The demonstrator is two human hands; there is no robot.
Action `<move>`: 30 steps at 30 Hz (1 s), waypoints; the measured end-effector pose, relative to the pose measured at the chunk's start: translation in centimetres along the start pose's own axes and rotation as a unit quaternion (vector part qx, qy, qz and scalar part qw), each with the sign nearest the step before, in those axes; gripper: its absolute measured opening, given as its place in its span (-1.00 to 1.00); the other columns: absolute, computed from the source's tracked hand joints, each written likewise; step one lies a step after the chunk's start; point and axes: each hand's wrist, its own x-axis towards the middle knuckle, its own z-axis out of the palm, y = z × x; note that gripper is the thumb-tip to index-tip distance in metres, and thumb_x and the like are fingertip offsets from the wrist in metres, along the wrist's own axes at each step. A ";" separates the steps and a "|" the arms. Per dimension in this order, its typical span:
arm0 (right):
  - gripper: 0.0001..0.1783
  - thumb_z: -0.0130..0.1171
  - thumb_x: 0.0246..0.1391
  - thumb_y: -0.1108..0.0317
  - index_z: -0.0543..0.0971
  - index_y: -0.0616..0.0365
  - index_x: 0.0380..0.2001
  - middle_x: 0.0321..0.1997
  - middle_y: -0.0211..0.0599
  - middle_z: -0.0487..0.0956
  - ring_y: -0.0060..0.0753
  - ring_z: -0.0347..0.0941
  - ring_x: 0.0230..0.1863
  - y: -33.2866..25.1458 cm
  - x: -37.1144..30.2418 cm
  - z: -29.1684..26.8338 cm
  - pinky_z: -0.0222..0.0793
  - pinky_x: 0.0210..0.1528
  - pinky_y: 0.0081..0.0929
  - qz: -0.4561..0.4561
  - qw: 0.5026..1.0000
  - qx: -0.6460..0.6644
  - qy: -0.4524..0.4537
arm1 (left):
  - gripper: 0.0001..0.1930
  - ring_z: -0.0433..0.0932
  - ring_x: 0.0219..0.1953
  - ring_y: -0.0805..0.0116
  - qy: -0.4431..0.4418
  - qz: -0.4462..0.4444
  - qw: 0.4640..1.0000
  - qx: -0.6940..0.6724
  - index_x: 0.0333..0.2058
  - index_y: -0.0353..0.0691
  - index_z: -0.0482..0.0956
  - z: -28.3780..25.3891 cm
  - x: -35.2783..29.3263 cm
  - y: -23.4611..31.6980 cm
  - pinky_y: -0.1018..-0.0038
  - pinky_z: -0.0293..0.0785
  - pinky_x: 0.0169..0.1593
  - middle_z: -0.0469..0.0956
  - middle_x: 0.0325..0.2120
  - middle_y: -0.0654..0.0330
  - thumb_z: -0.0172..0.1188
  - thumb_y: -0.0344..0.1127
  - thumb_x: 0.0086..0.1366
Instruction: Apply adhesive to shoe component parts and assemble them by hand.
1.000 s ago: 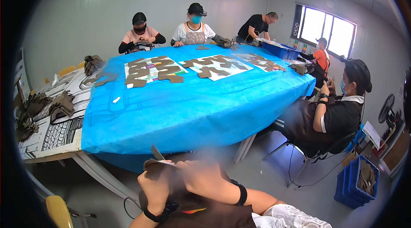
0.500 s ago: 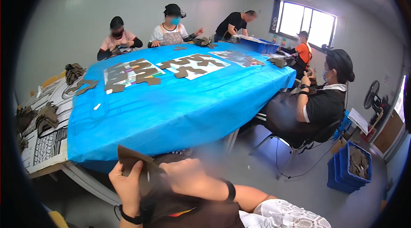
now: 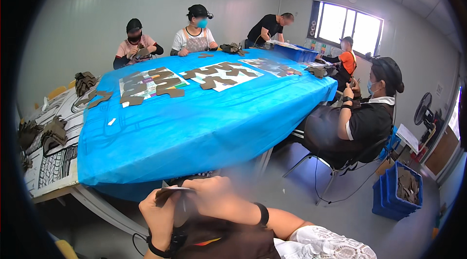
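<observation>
In front of my lap, a flat brown cut piece, perhaps fabric, is seen nearly edge-on. My left hand is closed on its left end, with the thumb and fingers pinching it. At the other end my right hand grips the piece; a blur smears part of that hand and hides some fingers. Both hands are held low, apart from the near edge of the blue-covered table. A brown apron lies below them.
Brown pieces lie on printed sheets across the table. Brown bundles rest on a patterned surface at left. Co-workers sit or stand around the table, one on a chair at right. Blue crates with brown pieces stand on the floor.
The brown piece has tilted down from upright to nearly edge-on. My left hand has moved slightly right and lower, closer to my right hand. Across the table, a co-worker's raised hand has come down.
</observation>
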 end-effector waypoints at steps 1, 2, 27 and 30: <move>-0.88 0.20 -0.01 0.37 0.57 0.05 -0.33 -0.54 -0.17 0.59 0.03 0.55 -0.45 0.0 -0.2 0.1 0.38 -0.48 -0.10 -0.004 1.000 -0.001 0.010 | -0.92 0.52 -0.41 0.57 -0.007 -0.015 1.000 0.005 -0.36 -0.41 0.64 -0.1 0.0 -0.1 0.60 0.42 -0.29 0.65 -0.47 0.25 0.33 -0.55 0.15; -0.87 0.19 -0.02 0.38 0.56 0.05 -0.33 -0.53 -0.19 0.58 0.01 0.55 -0.46 0.0 -0.2 0.2 0.37 -0.50 -0.12 -0.016 1.000 -0.015 0.017 | -0.93 0.52 -0.41 0.57 -0.013 -0.030 0.999 0.009 -0.37 -0.40 0.64 -0.2 0.1 -0.1 0.60 0.41 -0.30 0.65 -0.48 0.25 0.33 -0.55 0.15; -0.84 0.20 -0.05 0.38 0.56 0.04 -0.33 -0.56 -0.20 0.60 -0.02 0.57 -0.49 -1.3 0.3 -1.1 0.39 -0.53 -0.09 -0.039 0.998 -0.002 -0.040 | -0.92 0.54 -0.37 0.54 0.051 0.090 0.995 0.006 -0.33 -0.39 0.65 -1.4 -0.1 -0.3 0.62 0.43 -0.24 0.64 -0.43 0.24 0.32 -0.53 0.19; -0.86 0.23 -0.02 0.32 0.57 0.03 -0.34 -0.59 -0.13 0.57 0.04 0.56 -0.50 -0.4 0.3 -1.3 0.38 -0.51 -0.05 -0.037 0.998 0.029 -0.040 | -0.88 0.53 -0.38 0.55 0.057 0.109 0.991 0.058 -0.34 -0.40 0.64 -1.0 -0.2 -0.2 0.62 0.42 -0.25 0.62 -0.45 0.25 0.34 -0.44 0.22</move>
